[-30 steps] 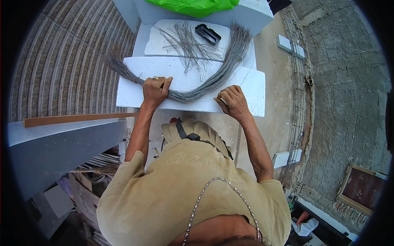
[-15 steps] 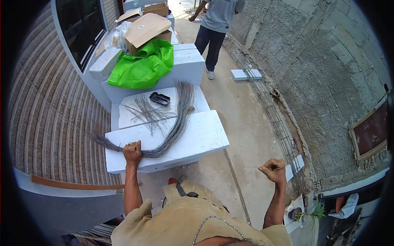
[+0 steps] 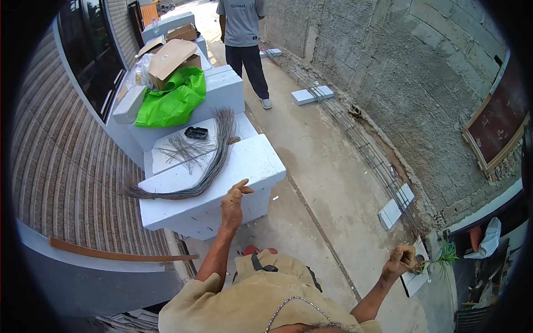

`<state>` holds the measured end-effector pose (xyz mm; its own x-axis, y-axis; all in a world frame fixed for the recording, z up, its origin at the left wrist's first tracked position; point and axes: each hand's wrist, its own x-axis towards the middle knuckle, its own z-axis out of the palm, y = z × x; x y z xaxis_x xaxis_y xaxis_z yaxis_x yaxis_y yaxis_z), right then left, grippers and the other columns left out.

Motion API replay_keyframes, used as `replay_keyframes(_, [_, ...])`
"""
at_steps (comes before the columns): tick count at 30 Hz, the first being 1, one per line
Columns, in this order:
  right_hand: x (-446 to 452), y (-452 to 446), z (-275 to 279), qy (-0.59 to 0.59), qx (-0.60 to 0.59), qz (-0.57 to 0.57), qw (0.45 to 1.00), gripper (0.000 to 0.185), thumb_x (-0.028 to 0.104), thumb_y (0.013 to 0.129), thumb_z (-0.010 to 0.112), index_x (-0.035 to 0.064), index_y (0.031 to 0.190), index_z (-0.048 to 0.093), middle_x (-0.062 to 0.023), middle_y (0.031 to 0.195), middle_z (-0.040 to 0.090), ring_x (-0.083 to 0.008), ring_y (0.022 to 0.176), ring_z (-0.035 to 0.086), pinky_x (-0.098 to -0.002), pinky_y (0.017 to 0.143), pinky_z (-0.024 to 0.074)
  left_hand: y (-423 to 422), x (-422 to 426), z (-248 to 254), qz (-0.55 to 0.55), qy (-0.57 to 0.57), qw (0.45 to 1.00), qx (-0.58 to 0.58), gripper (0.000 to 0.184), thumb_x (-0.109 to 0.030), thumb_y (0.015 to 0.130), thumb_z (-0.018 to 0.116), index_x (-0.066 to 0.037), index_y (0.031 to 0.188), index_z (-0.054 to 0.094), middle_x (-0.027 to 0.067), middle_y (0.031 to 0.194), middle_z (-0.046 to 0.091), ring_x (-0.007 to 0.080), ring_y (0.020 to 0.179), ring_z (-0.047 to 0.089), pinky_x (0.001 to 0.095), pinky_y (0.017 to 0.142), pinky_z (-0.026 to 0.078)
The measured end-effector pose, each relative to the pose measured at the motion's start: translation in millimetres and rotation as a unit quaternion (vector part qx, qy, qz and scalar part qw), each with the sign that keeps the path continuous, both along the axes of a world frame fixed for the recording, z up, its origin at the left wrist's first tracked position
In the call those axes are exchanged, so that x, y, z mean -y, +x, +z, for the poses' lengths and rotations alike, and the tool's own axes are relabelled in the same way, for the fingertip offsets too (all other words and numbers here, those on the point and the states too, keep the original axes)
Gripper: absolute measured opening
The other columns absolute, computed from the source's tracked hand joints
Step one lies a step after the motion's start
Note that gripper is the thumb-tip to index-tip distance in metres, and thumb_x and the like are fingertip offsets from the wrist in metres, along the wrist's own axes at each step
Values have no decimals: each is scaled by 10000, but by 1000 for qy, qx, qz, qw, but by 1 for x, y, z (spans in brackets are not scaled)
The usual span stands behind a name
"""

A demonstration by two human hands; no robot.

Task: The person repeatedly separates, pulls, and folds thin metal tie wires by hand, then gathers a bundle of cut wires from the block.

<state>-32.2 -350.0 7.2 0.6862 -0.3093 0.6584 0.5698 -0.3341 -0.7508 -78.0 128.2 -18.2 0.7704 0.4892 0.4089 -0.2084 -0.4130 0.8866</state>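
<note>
A long bundle of thin grey tie wire (image 3: 214,166) lies curved across the white blocks (image 3: 244,158), its ends frayed. My left hand (image 3: 233,206) is off the bundle, in front of the block's near edge, with its fingers stretched out and nothing visible in them. Out to the right, my right hand (image 3: 401,260) is closed in a pinch. A thin wire stuck out of that pinch a moment ago; against the ground it is too fine to make out now. Loose short wires (image 3: 186,151) and a black oblong tray (image 3: 196,132) lie behind the bundle.
A green bag (image 3: 172,100) and cardboard boxes (image 3: 172,58) sit on blocks farther back. A person (image 3: 242,33) stands beyond them. A long rebar cage (image 3: 355,136) rests on white blocks along the right wall. A potted plant (image 3: 444,252) is near my right hand.
My left hand has let go of the wire bundle and moved right. My right hand has moved lower and farther right, still pinched. The view has shifted, and the person stands more upright in frame.
</note>
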Motion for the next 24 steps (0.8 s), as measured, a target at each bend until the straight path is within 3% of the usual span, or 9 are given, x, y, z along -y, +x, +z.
replay_keyframes(1, [-14,-7,-28,-38,-19,-28,999,209,135,841,682,55,731,524,23,615,462,-43,501,360,-200,463,281,10,50,11,-143,-142,979,-32,425,-389,928,403,-32,1155,439,98,870,606,220,803,565,350,732,438])
replay_keyframes(3, [-51,-31,-68,-124,-59,-25,990,209,117,808,717,47,704,550,18,615,493,-54,517,404,-207,488,329,15,128,32,-339,-359,867,-64,574,-483,938,328,-34,1296,325,95,920,597,191,819,568,325,737,447])
replay_keyframes(5, [-85,-58,-69,-181,-86,37,979,177,100,784,736,43,713,584,-6,603,545,-61,503,448,-210,478,364,15,164,48,-355,-479,800,-68,730,-577,949,253,-35,1436,212,93,969,588,162,835,572,301,742,456])
replay_keyframes(7, [-115,-85,-59,-165,-112,124,972,146,89,770,746,39,727,615,-20,607,585,-70,497,489,-214,476,398,18,169,58,-287,-513,807,-57,580,-461,984,330,-37,1379,318,17,735,521,89,594,486,225,546,420])
replay_keyframes(9, [-103,-110,-69,-195,-143,158,957,83,68,780,727,26,789,656,-48,631,613,-77,518,514,-219,478,406,28,153,69,-217,-535,816,-41,456,-370,998,377,-38,1310,411,-39,592,396,43,451,341,182,404,327])
replay_keyframes(12, [-69,-142,-79,-208,-216,187,936,78,51,783,714,23,853,694,-69,666,646,-101,571,584,-228,510,441,33,116,83,-140,-465,873,39,349,-303,1003,394,-40,1207,499,-51,554,327,22,421,257,176,340,239])
replay_keyframes(17, [-2,-177,-96,-302,-239,135,913,100,45,762,716,43,861,712,-83,699,669,-163,602,638,-258,556,485,32,67,93,-44,-379,919,98,331,-263,998,414,-45,1222,522,-66,518,314,15,389,236,181,315,199])
replay_keyframes(23, [37,-199,-88,-420,-219,50,879,96,119,715,747,92,799,712,-87,664,643,-249,584,605,-323,537,477,16,35,70,-62,-300,952,8,361,-229,986,447,-39,1291,484,-85,477,315,9,366,243,195,305,189])
replay_keyframes(24, [40,-202,-85,-385,-230,59,892,93,135,705,754,105,778,705,-89,643,625,-258,574,587,-340,522,462,12,34,66,-65,-268,961,-12,348,-224,984,453,-33,1268,515,-92,481,328,7,367,243,202,312,190])
